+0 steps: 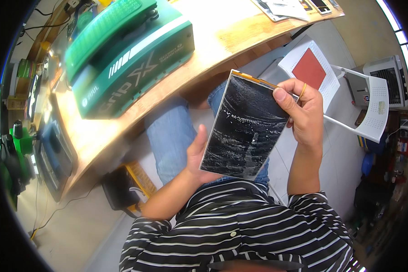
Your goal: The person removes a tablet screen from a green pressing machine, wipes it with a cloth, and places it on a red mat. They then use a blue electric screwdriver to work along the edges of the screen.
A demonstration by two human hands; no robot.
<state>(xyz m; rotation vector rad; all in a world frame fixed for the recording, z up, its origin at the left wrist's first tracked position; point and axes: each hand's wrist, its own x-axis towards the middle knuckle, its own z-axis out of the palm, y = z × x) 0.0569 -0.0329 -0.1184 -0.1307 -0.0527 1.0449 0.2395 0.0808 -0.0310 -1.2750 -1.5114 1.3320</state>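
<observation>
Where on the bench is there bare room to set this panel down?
The widest bare wood on the bench lies between the green machine and the white papers to its right. A narrower strip runs between the machine and the near edge. It is crowded around the papers and along the left, beyond the machine.
</observation>
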